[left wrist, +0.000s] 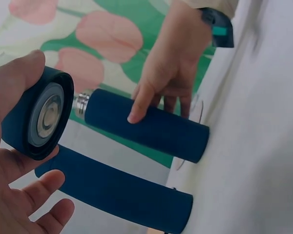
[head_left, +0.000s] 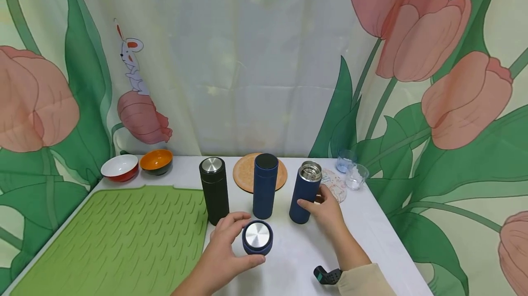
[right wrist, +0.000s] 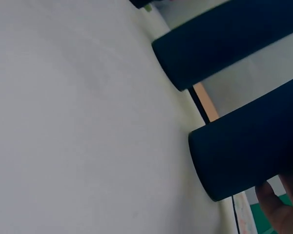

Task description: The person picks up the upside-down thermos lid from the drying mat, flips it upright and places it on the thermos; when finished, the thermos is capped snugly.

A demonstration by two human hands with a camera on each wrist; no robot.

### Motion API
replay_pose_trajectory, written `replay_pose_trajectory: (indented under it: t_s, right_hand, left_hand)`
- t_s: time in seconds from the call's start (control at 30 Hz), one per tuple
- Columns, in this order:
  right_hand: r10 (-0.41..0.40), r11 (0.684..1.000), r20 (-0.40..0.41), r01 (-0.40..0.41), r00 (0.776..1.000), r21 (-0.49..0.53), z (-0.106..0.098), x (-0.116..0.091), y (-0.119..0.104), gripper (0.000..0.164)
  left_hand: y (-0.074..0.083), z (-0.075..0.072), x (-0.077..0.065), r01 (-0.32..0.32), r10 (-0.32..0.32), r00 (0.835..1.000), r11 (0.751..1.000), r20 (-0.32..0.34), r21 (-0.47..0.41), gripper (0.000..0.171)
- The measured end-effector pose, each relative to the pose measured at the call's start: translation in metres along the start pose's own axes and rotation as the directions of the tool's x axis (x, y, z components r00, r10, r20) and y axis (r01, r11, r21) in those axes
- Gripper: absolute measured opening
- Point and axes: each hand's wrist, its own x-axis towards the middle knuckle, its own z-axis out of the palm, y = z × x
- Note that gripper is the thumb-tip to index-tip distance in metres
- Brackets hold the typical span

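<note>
My left hand (head_left: pixel 222 252) holds a dark blue thermos lid (head_left: pixel 257 236) with a silver top, raised above the table. In the left wrist view the underside of the lid (left wrist: pixel 50 117) shows, with thumb and index finger gripping its sides. My right hand (head_left: pixel 329 213) grips the side of an uncapped blue thermos (head_left: pixel 304 197), which stands upright with its steel mouth bare. A second blue thermos (head_left: pixel 265 190), with its cap on, stands to its left. Farther left is a black thermos (head_left: pixel 215 195) with a silver-topped cap. In the right wrist view the uncapped thermos (right wrist: pixel 249 141) meets the white tabletop.
A green ribbed mat (head_left: pixel 123 236) covers the table's left side. Behind it are a red-and-white bowl (head_left: pixel 120 167) and an orange bowl (head_left: pixel 156 161). A round wooden board (head_left: pixel 243 172) lies behind the bottles. Two clear glasses (head_left: pixel 356 177) stand at the back right, beside a patterned round coaster (head_left: pixel 336 188).
</note>
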Motion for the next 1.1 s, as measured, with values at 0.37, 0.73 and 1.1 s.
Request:
replay_pose_trajectory:
  t_s: [0.37,0.73,1.1]
  right_hand:
    - [-0.059,0.998,0.027,0.059,0.998,0.000,0.012,-0.023,0.001,0.082]
    - [-0.074,0.997,0.034,0.073,0.997,0.036,0.008,-0.024,0.007,0.070]
    - [-0.079,0.996,0.037,0.077,0.996,0.048,0.010,-0.026,0.004,0.071]
  left_hand:
    - [0.036,0.005,0.029,-0.059,0.055,0.988,0.998,-0.146,-0.029,0.061]
    - [0.092,0.036,0.098,-0.233,0.410,0.854,0.852,-0.321,0.469,0.067]
    - [0.094,0.077,0.135,-0.036,0.270,0.923,0.770,-0.274,0.638,0.075]
